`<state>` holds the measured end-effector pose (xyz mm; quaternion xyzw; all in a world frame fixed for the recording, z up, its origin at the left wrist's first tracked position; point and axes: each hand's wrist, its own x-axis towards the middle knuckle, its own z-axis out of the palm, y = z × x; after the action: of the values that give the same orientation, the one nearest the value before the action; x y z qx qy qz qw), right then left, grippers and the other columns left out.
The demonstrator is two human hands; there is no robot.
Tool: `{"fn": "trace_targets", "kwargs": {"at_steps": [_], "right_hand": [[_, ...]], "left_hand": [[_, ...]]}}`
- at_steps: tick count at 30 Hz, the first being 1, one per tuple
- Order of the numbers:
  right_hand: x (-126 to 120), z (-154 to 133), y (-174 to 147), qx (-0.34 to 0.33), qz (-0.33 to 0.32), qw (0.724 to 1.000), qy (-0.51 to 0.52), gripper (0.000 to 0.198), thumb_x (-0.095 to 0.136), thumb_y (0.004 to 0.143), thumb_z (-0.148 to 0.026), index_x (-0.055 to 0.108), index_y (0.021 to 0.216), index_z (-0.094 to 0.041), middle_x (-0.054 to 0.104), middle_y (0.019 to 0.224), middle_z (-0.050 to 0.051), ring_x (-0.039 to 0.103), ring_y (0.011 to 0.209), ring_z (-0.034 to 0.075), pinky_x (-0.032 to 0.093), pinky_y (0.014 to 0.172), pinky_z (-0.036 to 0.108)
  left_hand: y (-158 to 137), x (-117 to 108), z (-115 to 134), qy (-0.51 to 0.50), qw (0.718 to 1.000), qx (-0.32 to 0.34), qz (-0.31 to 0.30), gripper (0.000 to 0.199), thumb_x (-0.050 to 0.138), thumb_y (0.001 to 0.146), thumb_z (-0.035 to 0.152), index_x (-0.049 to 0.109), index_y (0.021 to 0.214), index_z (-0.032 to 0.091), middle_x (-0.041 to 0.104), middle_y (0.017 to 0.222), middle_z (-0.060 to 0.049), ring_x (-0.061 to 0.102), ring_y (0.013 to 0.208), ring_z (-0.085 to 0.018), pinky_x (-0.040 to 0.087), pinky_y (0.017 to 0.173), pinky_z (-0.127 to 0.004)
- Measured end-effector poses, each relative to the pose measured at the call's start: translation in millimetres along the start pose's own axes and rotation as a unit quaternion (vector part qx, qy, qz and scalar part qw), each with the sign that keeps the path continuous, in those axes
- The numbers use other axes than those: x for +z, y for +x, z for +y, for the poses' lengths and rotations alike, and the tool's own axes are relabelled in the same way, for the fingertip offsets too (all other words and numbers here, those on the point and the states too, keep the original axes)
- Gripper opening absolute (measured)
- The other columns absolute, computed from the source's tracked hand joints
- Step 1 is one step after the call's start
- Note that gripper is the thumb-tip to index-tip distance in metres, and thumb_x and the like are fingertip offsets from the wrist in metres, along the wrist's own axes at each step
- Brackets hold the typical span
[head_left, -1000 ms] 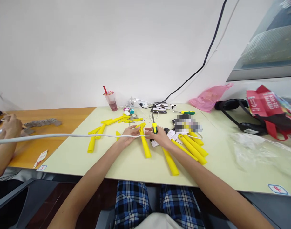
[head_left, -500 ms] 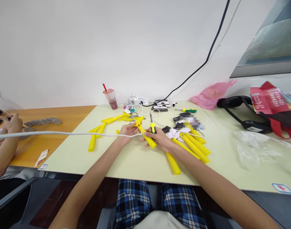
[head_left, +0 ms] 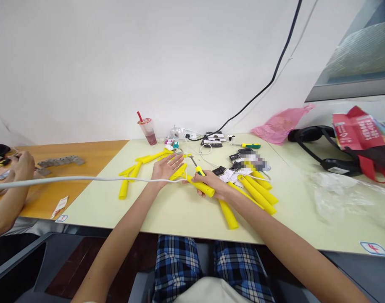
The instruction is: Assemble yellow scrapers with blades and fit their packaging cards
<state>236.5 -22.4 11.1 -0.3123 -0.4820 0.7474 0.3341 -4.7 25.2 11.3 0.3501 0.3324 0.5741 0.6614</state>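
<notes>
Held in my right hand (head_left: 214, 184) are a yellow plastic handle with a forked head (head_left: 204, 187) and a screwdriver with a yellow-green grip (head_left: 199, 171). The screwdriver's shaft points up and away to the left. My left hand (head_left: 164, 170) is palm up with its fingers spread, close beside the forked head; nothing is seen in it. A white cable (head_left: 123, 180) crosses in front of the hands and hides part of the yellow piece. Finished-looking yellow handles with heads (head_left: 134, 171) lie to the left, and several plain yellow tubes (head_left: 257, 197) to the right.
Black and white cards (head_left: 235, 166) lie right of the hands. A second screwdriver (head_left: 251, 146), a drink cup (head_left: 147, 131) and a power strip (head_left: 189, 136) are at the back. Headphone-like black gear (head_left: 325, 151) and clear plastic (head_left: 334, 200) lie right. Another person's hand (head_left: 24, 165) is far left.
My left hand has let go of the yellow handle's head and opened. The handle now lies flatter in my right hand, and the screwdriver has tilted to the left.
</notes>
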Motion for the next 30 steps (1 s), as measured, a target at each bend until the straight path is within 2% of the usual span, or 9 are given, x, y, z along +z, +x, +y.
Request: {"fn": "trace_targets", "kwargs": {"at_steps": [7, 10, 14, 17, 21, 23, 26, 28, 30], "right_hand": [[-8, -7, 0, 0.01, 0.023, 0.999, -0.048, 0.049, 0.093, 0.068, -0.033, 0.047, 0.08, -0.024, 0.084, 0.105, 0.009, 0.062, 0.043, 0.011, 0.052, 0.04, 0.026], [-8, -13, -6, 0.027, -0.023, 0.996, -0.083, 0.055, 0.097, 0.065, -0.032, 0.044, 0.08, -0.024, 0.084, 0.102, 0.005, 0.061, 0.042, 0.01, 0.05, 0.041, 0.025], [-5, -14, -11, 0.067, -0.11, 0.987, -0.092, 0.049, 0.094, 0.071, -0.035, 0.048, 0.082, -0.024, 0.082, 0.093, 0.003, 0.066, 0.05, 0.013, 0.05, 0.046, 0.023], [-4, -10, -10, 0.067, -0.11, 0.989, -0.079, 0.048, 0.094, 0.071, -0.035, 0.049, 0.081, -0.024, 0.081, 0.087, 0.004, 0.07, 0.055, 0.016, 0.051, 0.046, 0.023], [-7, -3, -2, 0.033, -0.046, 0.998, -0.04, 0.044, 0.093, 0.074, -0.031, 0.05, 0.079, -0.023, 0.084, 0.101, 0.01, 0.067, 0.049, 0.014, 0.057, 0.046, 0.027], [-10, -1, 2, 0.013, 0.003, 1.0, -0.011, 0.04, 0.09, 0.077, -0.029, 0.051, 0.079, -0.023, 0.084, 0.112, 0.014, 0.069, 0.051, 0.014, 0.061, 0.049, 0.029], [-11, 2, 7, -0.01, 0.056, 0.998, 0.027, 0.031, 0.086, 0.082, -0.025, 0.055, 0.084, -0.021, 0.081, 0.128, 0.018, 0.075, 0.063, 0.017, 0.064, 0.052, 0.03], [-12, 4, 9, -0.018, 0.076, 0.996, 0.04, 0.023, 0.082, 0.085, -0.023, 0.06, 0.093, -0.02, 0.079, 0.133, 0.019, 0.078, 0.069, 0.019, 0.065, 0.053, 0.03], [-11, 5, 11, -0.02, 0.092, 0.994, 0.048, 0.019, 0.078, 0.088, -0.022, 0.064, 0.099, -0.018, 0.078, 0.135, 0.019, 0.079, 0.072, 0.02, 0.066, 0.053, 0.031]], "left_hand": [[9, -8, -7, 0.021, 0.997, -0.029, 0.07, 0.021, 0.074, 0.092, 0.027, 0.075, 0.11, 0.018, 0.078, 0.131, -0.014, 0.073, 0.128, -0.026, 0.056, 0.116, -0.041], [7, -6, -7, 0.05, 0.997, -0.063, 0.014, 0.031, 0.074, 0.097, 0.033, 0.076, 0.123, 0.016, 0.078, 0.133, -0.015, 0.074, 0.125, -0.027, 0.054, 0.115, -0.039], [1, -2, -6, 0.029, 0.991, -0.108, -0.075, 0.042, 0.067, 0.103, 0.044, 0.075, 0.131, 0.013, 0.078, 0.133, -0.019, 0.075, 0.121, -0.03, 0.054, 0.114, -0.043], [2, -5, -3, -0.011, 0.993, -0.081, -0.086, 0.044, 0.064, 0.105, 0.044, 0.075, 0.133, 0.012, 0.078, 0.133, -0.017, 0.075, 0.12, -0.028, 0.055, 0.113, -0.041], [14, -21, -1, -0.044, 0.999, 0.001, -0.028, 0.036, 0.068, 0.102, 0.039, 0.078, 0.126, 0.015, 0.08, 0.13, -0.013, 0.076, 0.117, -0.024, 0.055, 0.114, -0.038], [22, -30, -3, -0.004, 0.999, 0.039, 0.013, 0.032, 0.075, 0.095, 0.033, 0.079, 0.122, 0.017, 0.081, 0.127, -0.012, 0.076, 0.112, -0.022, 0.055, 0.11, -0.037], [30, -40, -12, 0.137, 0.986, 0.093, 0.035, 0.041, 0.085, 0.084, 0.031, 0.079, 0.123, 0.02, 0.082, 0.121, -0.012, 0.077, 0.111, -0.024, 0.056, 0.107, -0.039], [33, -43, -21, 0.29, 0.946, 0.146, 0.019, 0.044, 0.085, 0.084, 0.038, 0.078, 0.124, 0.02, 0.083, 0.118, -0.013, 0.077, 0.111, -0.027, 0.056, 0.106, -0.043], [33, -42, -29, 0.428, 0.882, 0.195, -0.004, 0.04, 0.082, 0.087, 0.042, 0.08, 0.121, 0.02, 0.082, 0.119, -0.014, 0.075, 0.115, -0.031, 0.055, 0.11, -0.049]]}}
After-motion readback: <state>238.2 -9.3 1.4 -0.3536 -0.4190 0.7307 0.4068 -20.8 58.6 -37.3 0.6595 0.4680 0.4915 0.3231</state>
